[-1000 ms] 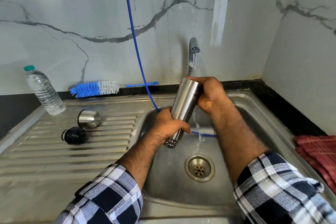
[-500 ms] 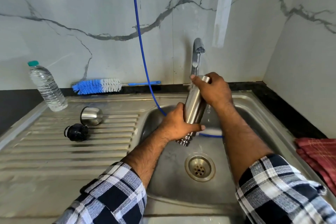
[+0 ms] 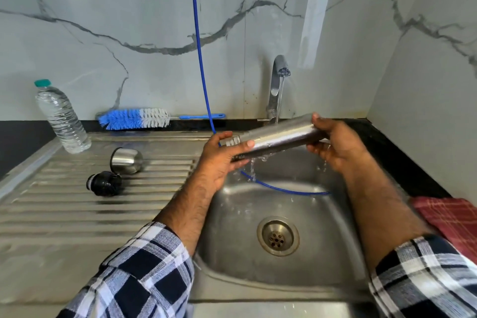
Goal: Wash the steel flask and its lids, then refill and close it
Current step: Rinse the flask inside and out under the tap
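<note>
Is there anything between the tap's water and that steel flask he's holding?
Nothing visible. The flask lies nearly level, gripped at its ends by the left hand and right hand. The stream from the tap falls straight onto its bare middle and runs off into the sink.

Plastic water bottle (image 3: 62,119) stands on drainboard; red checked cloth (image 3: 450,219) lies right.

We can read no text, label, brand or number anywhere; the plastic bottle (image 3: 62,117) shows no legible label.
</note>
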Motion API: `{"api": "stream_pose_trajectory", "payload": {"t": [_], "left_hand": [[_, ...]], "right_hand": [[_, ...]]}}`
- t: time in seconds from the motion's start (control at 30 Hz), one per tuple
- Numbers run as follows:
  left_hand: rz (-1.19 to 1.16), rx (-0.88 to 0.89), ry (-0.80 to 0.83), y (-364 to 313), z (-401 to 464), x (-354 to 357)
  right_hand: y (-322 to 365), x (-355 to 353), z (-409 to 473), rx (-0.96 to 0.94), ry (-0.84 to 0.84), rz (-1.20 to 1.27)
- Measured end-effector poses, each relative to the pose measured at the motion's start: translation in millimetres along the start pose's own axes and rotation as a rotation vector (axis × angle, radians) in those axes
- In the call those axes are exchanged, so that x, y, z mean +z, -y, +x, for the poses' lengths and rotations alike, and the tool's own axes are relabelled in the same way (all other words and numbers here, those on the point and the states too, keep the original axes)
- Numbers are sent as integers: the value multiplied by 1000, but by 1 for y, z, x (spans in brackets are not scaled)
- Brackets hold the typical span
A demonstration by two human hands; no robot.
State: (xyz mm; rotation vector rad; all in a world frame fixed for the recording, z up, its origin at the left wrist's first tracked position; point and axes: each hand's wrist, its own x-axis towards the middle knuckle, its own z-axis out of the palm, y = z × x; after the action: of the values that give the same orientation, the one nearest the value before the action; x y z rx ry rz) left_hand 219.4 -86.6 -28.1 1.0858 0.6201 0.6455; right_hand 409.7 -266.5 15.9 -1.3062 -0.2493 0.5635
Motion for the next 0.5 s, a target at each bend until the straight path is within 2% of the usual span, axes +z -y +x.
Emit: {"api": "stream_pose_trajectory", "payload": {"t": [0.1,0.17,0.27,0.4,0.5], "left_hand": [[-54,11,-29,4,6,-1],[137,18,1,11,7,1],[445,8,130,27,6,8],[691,-45,232,45,6,17],[750,-47,253,49,8,18]], "right_hand": [[-7,1,5,-45,-6,65],[-10,4,10,-127,-24,122],[-14,10,18,-230,-14,176],[-21,28,19,-303,77,-42],[-25,37,21,-357,109,-134]]}}
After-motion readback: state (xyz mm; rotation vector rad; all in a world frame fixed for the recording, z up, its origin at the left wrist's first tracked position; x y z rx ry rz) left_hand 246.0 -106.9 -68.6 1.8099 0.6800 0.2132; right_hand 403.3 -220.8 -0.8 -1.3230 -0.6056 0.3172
